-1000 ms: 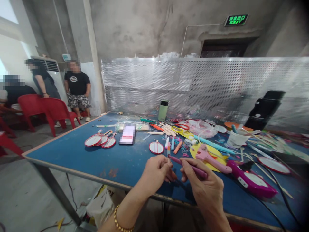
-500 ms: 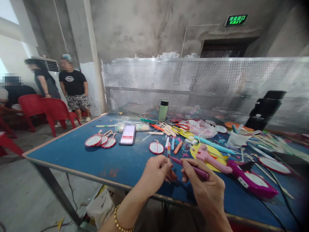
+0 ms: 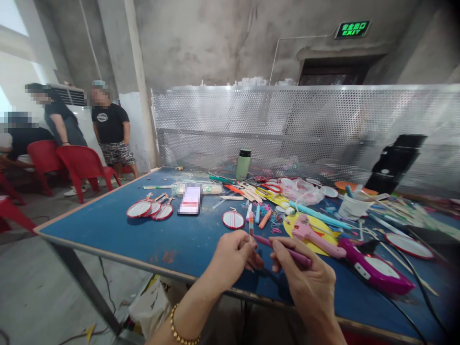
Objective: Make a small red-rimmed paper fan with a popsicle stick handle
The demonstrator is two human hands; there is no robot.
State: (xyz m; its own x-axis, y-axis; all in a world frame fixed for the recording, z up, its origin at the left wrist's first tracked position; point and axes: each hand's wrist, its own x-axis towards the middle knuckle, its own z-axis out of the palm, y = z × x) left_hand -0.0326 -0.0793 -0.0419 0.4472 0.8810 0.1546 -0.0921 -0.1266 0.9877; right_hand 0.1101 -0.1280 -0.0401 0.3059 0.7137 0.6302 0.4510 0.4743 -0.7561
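Blue table point(image 3: 89, 235) spread below. Little had changed, work evidently continuing: left hand point(image 3: 233, 254) pinched a stick point(image 3: 251, 224), right hand point(image 3: 311, 278) a purple pen point(image 3: 299, 258) slanting toward four o'clock.

1. The left forearm point(image 3: 197, 298) slanted upward and toward the right.
2. The left hand point(image 3: 233, 254) was turned inward, with its thumb and index finger making a firm pinch.
3. The right hand point(image 3: 305, 273) leaned toward the left, thumb and fingers bent as in a writing grip.
4. Both hands were near each other, yet apart.
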